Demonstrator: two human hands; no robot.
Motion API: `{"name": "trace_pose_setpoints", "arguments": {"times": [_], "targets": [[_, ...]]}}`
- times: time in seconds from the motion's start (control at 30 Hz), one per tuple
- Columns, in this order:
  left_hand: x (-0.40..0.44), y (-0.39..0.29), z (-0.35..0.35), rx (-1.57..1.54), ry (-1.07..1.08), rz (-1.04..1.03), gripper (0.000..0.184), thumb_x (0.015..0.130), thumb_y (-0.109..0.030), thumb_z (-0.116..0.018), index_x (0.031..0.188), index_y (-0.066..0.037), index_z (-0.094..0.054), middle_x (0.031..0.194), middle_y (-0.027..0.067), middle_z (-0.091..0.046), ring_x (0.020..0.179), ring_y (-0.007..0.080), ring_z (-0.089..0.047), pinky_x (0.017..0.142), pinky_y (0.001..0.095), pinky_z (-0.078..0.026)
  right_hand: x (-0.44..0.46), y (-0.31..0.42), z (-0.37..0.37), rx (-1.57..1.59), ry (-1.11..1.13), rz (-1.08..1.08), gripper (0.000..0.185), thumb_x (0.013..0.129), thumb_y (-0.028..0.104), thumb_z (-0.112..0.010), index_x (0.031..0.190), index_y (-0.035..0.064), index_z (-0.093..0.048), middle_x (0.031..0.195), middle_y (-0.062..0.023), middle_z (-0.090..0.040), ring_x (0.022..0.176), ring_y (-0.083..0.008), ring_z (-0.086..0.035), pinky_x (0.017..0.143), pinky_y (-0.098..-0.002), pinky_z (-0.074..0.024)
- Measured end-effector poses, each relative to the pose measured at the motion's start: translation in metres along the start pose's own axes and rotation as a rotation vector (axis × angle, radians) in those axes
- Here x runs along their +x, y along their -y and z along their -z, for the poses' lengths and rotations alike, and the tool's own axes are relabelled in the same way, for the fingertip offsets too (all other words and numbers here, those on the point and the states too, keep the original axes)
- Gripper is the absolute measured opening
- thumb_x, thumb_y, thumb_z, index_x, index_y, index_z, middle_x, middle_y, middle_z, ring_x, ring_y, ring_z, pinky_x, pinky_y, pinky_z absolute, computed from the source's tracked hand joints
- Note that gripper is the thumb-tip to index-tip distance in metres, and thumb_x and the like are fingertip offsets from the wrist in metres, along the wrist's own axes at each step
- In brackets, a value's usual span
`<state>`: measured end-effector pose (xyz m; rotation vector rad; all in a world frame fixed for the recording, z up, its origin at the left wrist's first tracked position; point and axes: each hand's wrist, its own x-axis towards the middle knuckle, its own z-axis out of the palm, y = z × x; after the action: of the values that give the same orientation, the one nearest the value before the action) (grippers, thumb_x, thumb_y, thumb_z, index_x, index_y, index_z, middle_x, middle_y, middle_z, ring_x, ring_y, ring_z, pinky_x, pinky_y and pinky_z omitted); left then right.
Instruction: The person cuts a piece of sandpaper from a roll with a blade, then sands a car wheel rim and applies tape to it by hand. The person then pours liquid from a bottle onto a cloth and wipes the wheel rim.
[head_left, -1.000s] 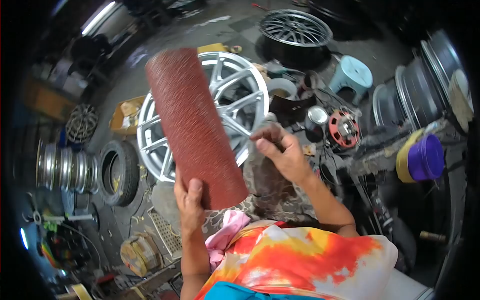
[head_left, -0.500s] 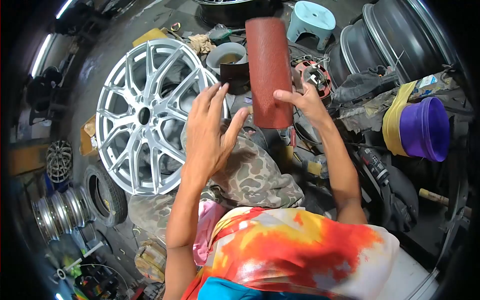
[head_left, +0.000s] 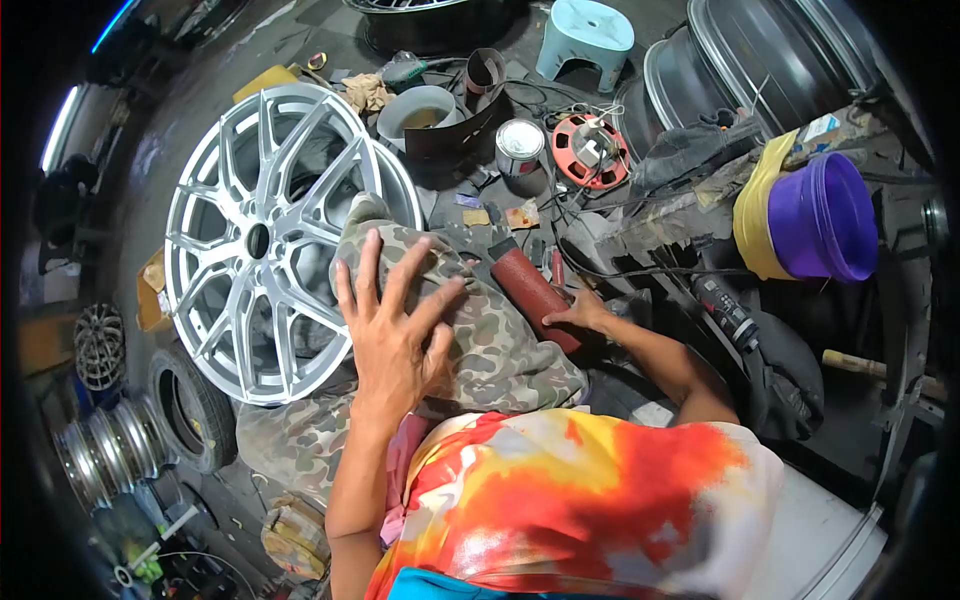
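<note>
My right hand (head_left: 583,313) grips the lower part of a curled reddish-brown sandpaper sheet (head_left: 530,290), low beside my knee; some of its fingers are hidden behind the sheet. Over my camouflage-covered leg (head_left: 490,340) my left hand (head_left: 393,335) is open, its fingers spread and nothing in them. A silver multi-spoke wheel rim (head_left: 268,225) leans in front of my legs, left of my left hand. Small worn paper scraps (head_left: 522,214) and a red-handled tool (head_left: 557,265) lie on the floor just beyond the sheet.
Ahead stand an open paint can (head_left: 520,150), a grey-white tub (head_left: 417,115), a dark curled strip (head_left: 450,142) and a red cable reel (head_left: 590,152) with loose cords. A light-blue stool (head_left: 587,42) is farther back. Purple bucket (head_left: 822,220) at right; tyre (head_left: 195,408) at left.
My right hand has lowered the sandpaper sheet from in front of me to beside my knee, uncovering the paint can. My left hand has moved down and left, fingers spreading.
</note>
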<state>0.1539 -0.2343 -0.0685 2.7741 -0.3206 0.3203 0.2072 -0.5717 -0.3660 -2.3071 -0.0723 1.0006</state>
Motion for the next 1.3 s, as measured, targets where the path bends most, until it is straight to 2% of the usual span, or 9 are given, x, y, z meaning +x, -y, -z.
{"name": "trace_pose_setpoints", "arguments": {"times": [0.23,0.27,0.4,0.67,0.83,0.97,1.1,1.13,1.3], "targets": [[-0.043,0.000,0.025,-0.334,0.208,-0.075,0.025,0.075,-0.008,-0.065,0.094,-0.014,-0.080,0.144,0.0060,-0.065,0.152,0.0386,-0.039,0.126,0.0673,-0.014,-0.004,-0.017,0.010,-0.320,-0.125,-0.044,0.095,0.061,0.068,-0.090,0.134,0.0114,-0.068,0.119,-0.0218,-0.074,0.112,-0.0391,-0.071,0.096,-0.0455,-0.0544],[-0.049,-0.001,0.031,-0.419,0.128,-0.056,0.023,0.073,0.002,-0.058,0.085,-0.007,-0.075,0.125,0.0093,-0.074,0.139,0.0380,-0.057,0.120,0.0617,-0.034,-0.012,-0.005,0.020,-0.277,-0.246,0.019,0.093,0.063,0.072,-0.088,0.126,0.0050,-0.071,0.113,-0.0224,-0.075,0.108,-0.0407,-0.072,0.093,-0.0463,-0.0550],[-0.103,0.026,0.051,-0.631,-0.164,0.304,0.025,0.075,0.012,-0.048,0.085,0.005,-0.070,0.095,0.0194,-0.076,0.106,0.0327,-0.074,0.094,0.0397,-0.056,0.012,0.007,0.024,-0.178,-0.340,0.091,0.071,0.080,0.067,-0.078,0.108,0.0023,-0.073,0.091,-0.0245,-0.074,0.091,-0.0442,-0.072,0.079,-0.0513,-0.0559],[-0.293,0.065,0.111,-0.281,-0.814,0.837,0.026,0.099,0.003,-0.046,0.108,0.005,-0.071,0.122,0.0159,-0.072,0.119,0.0283,-0.066,0.104,0.0377,-0.049,0.069,-0.029,-0.049,-0.409,-0.270,0.551,0.045,0.088,0.053,-0.068,0.095,0.0095,-0.078,0.083,-0.0189,-0.075,0.085,-0.0433,-0.073,0.079,-0.0525,-0.0575],[-0.267,0.026,0.068,0.285,-0.691,0.952,0.069,0.092,-0.017,-0.074,0.155,-0.006,-0.047,0.164,0.0149,-0.038,0.150,0.0360,-0.036,0.123,0.0519,-0.028,0.061,-0.011,-0.058,-0.422,-0.257,0.467,0.045,0.089,0.051,-0.067,0.096,0.0079,-0.077,0.083,-0.0192,-0.075,0.084,-0.0420,-0.073,0.078,-0.0517,-0.0573],[-0.269,0.046,0.079,0.167,-0.680,1.009,0.081,0.085,-0.021,-0.081,0.156,-0.007,-0.046,0.165,0.0158,-0.036,0.152,0.0377,-0.033,0.125,0.0538,-0.025,0.050,-0.001,-0.047,-0.434,-0.242,0.414,0.044,0.091,0.049,-0.066,0.097,0.0067,-0.077,0.084,-0.0194,-0.075,0.084,-0.0410,-0.073,0.078,-0.0510,-0.0572],[-0.284,0.079,0.083,-0.130,-0.728,0.961,0.064,0.095,-0.020,-0.070,0.154,-0.005,-0.048,0.160,0.0184,-0.044,0.148,0.0355,-0.041,0.123,0.0461,-0.028,0.042,0.012,-0.038,-0.434,-0.232,0.378,0.044,0.092,0.047,-0.065,0.098,0.0054,-0.076,0.084,-0.0196,-0.075,0.084,-0.0399,-0.073,0.077,-0.0503,-0.0570],[-0.290,0.087,0.078,-0.206,-0.734,0.941,0.055,0.108,-0.028,-0.053,0.157,-0.004,-0.045,0.162,0.0152,-0.042,0.146,0.0291,-0.043,0.123,0.0429,-0.030,0.041,0.019,-0.039,-0.428,-0.231,0.375,0.044,0.092,0.047,-0.065,0.099,0.0051,-0.076,0.084,-0.0196,-0.075,0.084,-0.0397,-0.073,0.077,-0.0502,-0.0570],[-0.309,0.115,0.044,-0.817,-1.031,0.847,0.067,0.113,-0.046,-0.030,0.160,0.002,-0.035,0.165,0.0177,-0.036,0.151,0.0294,-0.037,0.124,0.0408,-0.028,0.034,0.051,-0.044,-0.389,-0.223,0.371,0.043,0.094,0.045,-0.064,0.100,0.0035,-0.075,0.085,-0.0198,-0.075,0.083,-0.0384,-0.073,0.077,-0.0493,-0.0568]]}}
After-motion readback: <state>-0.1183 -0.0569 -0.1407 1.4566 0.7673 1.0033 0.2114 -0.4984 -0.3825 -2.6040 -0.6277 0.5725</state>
